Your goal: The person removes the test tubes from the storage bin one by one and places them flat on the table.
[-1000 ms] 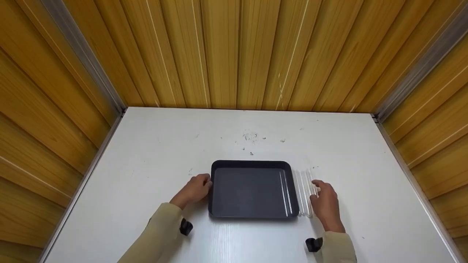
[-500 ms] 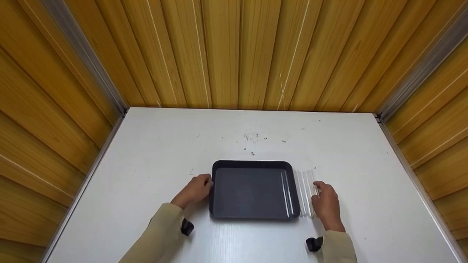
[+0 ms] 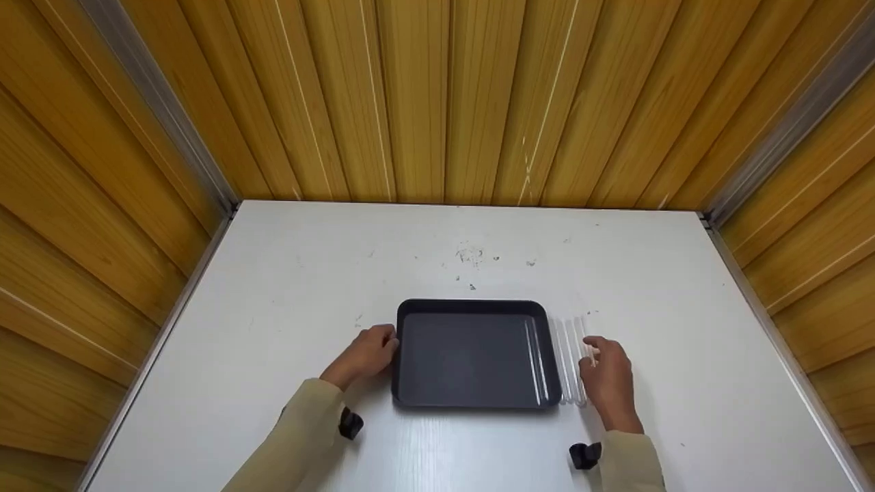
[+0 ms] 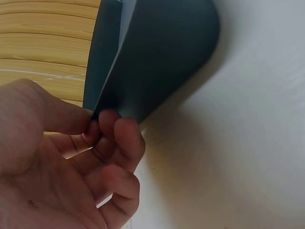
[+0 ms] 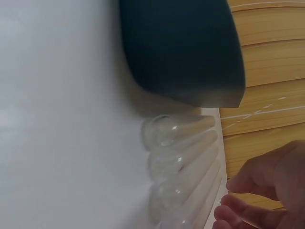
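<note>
A dark grey rectangular tray (image 3: 465,403) lies on the white table, hollow side up. My left hand (image 3: 366,352) pinches its left wall between thumb and fingers; the left wrist view shows the thumb (image 4: 71,117) on the inner side of the rim. Along the tray's right side lie several clear test tubes (image 3: 569,362), side by side, their rounded ends (image 5: 164,131) facing me. My right hand (image 3: 610,379) is beside the outermost tube, thumb and fingers bent, with a gap between them and no tube gripped.
The white table (image 3: 328,253) carries small dark marks behind the tray. Wood-patterned panels (image 3: 444,102) stand along its back and both sides, with metal posts at the rear corners. A black wrist device (image 3: 351,424) sits at each sleeve cuff.
My right hand shifts only slightly beside the tubes. The left hand keeps its hold on the tray, and the tray and tubes stay in place.
</note>
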### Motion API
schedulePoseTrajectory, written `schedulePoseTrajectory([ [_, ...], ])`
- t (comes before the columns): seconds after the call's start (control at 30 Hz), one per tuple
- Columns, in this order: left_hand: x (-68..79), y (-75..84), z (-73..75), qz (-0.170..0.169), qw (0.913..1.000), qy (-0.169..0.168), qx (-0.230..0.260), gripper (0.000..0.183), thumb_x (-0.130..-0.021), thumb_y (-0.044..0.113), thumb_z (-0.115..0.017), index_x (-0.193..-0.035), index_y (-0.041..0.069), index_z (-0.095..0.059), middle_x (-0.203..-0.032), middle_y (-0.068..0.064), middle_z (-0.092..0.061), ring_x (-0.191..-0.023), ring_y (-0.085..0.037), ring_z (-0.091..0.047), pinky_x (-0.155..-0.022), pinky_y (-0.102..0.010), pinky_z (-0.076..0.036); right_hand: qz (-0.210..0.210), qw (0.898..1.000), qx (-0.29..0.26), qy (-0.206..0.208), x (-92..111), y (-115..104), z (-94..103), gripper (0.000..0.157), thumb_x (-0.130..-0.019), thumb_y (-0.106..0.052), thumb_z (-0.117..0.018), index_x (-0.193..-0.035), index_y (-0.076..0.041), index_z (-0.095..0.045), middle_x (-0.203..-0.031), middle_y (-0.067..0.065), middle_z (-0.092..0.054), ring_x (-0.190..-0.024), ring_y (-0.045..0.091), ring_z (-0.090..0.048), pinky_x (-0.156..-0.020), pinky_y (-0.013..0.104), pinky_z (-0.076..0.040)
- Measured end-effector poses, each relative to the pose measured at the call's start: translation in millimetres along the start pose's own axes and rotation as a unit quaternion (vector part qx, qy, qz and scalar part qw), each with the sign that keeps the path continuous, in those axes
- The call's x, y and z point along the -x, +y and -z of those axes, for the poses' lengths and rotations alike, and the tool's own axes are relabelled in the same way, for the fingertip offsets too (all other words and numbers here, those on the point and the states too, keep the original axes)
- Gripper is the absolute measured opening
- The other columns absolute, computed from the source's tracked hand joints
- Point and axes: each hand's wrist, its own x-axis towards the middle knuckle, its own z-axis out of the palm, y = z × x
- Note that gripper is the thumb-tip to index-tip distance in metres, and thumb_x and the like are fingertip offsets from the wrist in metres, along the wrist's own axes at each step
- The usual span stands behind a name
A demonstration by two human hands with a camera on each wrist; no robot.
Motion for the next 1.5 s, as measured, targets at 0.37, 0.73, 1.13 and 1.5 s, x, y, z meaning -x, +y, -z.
schedulePoseTrajectory([
  [0.37, 1.9, -6.7, 1.3, -0.018, 0.9996, 0.017, -0.01, 0.024, -0.102, 0.007, -0.05, -0.079, 0.009, -0.048, -0.072, -0.001, -0.049, -0.067, -0.017, -0.047, -0.062, -0.031, -0.038, 0.038, 0.999, -0.013, 0.017, 7.8, -21.3, -11.3, 0.033, -0.094, 0.003, -0.058, -0.127, 0.008, -0.061, -0.124, 0.028, -0.061, -0.109, 0.04, -0.061, -0.086, 0.053, -0.05],
  [0.73, 1.2, -4.1, -0.8, -0.01, 0.9999, 0.012, -0.007, 0.021, -0.104, 0.008, -0.05, -0.082, 0.007, -0.05, -0.074, -0.003, -0.049, -0.07, -0.018, -0.048, -0.065, -0.033, -0.038, 0.071, 0.997, -0.019, 0.018, 12.8, -40.8, -15.4, 0.03, -0.091, 0.006, -0.06, -0.121, 0.008, -0.064, -0.118, 0.025, -0.064, -0.1, 0.036, -0.066, -0.082, 0.048, -0.054],
  [1.13, 0.0, -1.6, -0.7, 0.003, 1.0, 0.005, 0.001, 0.022, -0.105, 0.01, -0.048, -0.083, 0.009, -0.05, -0.075, -0.003, -0.049, -0.07, -0.018, -0.048, -0.065, -0.034, -0.038, 0.1, 0.994, 0.004, -0.047, 17.0, -59.1, -25.1, 0.034, -0.092, 0.005, -0.064, -0.126, 0.01, -0.061, -0.112, 0.022, -0.064, -0.098, 0.032, -0.064, -0.08, 0.045, -0.053],
  [1.5, 0.1, -0.2, -0.7, 0.008, 0.9997, 0.016, -0.015, 0.023, -0.105, 0.013, -0.048, -0.082, 0.009, -0.05, -0.075, -0.003, -0.05, -0.071, -0.019, -0.05, -0.066, -0.035, -0.039, 0.134, 0.986, 0.045, -0.085, 13.7, -64.7, -36.0, 0.033, -0.089, 0.013, -0.061, -0.122, 0.012, -0.062, -0.113, 0.026, -0.061, -0.099, 0.038, -0.063, -0.082, 0.05, -0.052],
])
